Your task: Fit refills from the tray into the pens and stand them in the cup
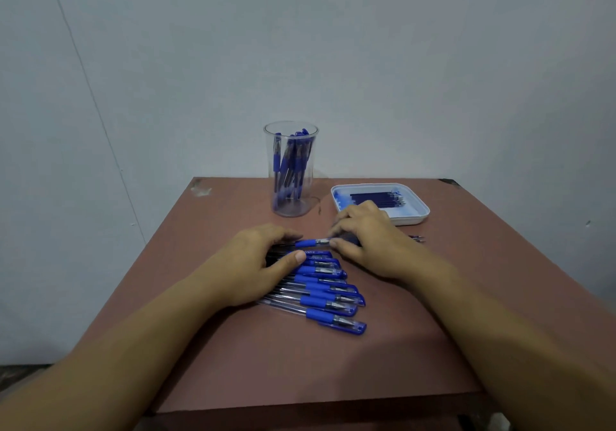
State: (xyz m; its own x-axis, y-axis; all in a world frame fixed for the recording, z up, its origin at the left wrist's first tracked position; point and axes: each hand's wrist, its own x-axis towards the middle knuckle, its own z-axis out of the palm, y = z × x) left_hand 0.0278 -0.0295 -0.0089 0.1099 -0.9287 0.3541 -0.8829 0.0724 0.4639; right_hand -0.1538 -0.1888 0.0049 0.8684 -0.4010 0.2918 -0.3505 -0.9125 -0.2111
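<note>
Pens (320, 292) lie in a fanned row on the brown table (333, 364), directly below the place where both hands meet, and the left hand (263, 264) covers the barrel ends of the upper ones. About seven or eight of them can be counted; those under the palm are hidden. Each has a clear barrel, a blue rubber grip and a blue cap pointing to the right.

One pen (315, 242) is held between the two hands. The left fingers are curled over its barrel, and the right hand (363, 237) pinches its cap end between thumb and fingers, pressed together on it. How firmly the left hand closes on it I cannot tell.

Behind the grip, a little to the left, stands one clear cup (290, 170) with several blue pens upright inside, too crowded to count. Behind the right hand is one white tray (416, 212) with a small bundle of dark refills (378, 198); the knuckles hide its near left corner. Just right of the right wrist, some small dark pieces (416, 238) lie on the table, too blurred to name.
</note>
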